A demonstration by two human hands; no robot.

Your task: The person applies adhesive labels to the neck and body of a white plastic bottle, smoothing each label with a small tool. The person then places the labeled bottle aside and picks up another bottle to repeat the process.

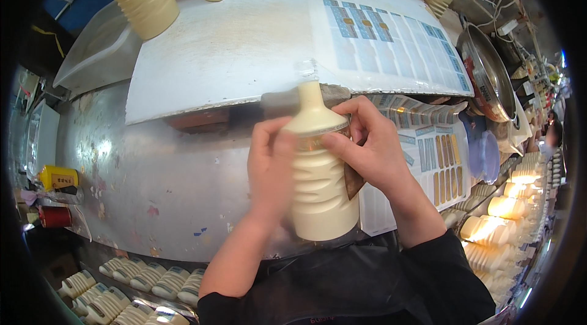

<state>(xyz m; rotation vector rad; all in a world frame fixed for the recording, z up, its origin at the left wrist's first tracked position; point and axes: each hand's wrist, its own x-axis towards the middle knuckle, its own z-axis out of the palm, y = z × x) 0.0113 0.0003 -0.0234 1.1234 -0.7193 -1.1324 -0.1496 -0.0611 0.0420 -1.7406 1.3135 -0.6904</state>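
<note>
A cream ribbed plastic bottle stands before me, neck away from me, leaning against the edge of the white board. A dark bronze label wraps the band under its shoulder, and a loose brown end hangs at the right side. My right hand is closed on the label, thumb pressed to its front and fingers bent behind. Against the bottle's left side lies my left hand, its fingers smeared by motion, so their grip is unclear. Part of the label is hidden by my fingers.
Sheets of blue labels lie on the white board; a sheet with gold strips lies at right. Similar bottles stand at the far left and in rows at lower left and right. A metal pan is at right.
</note>
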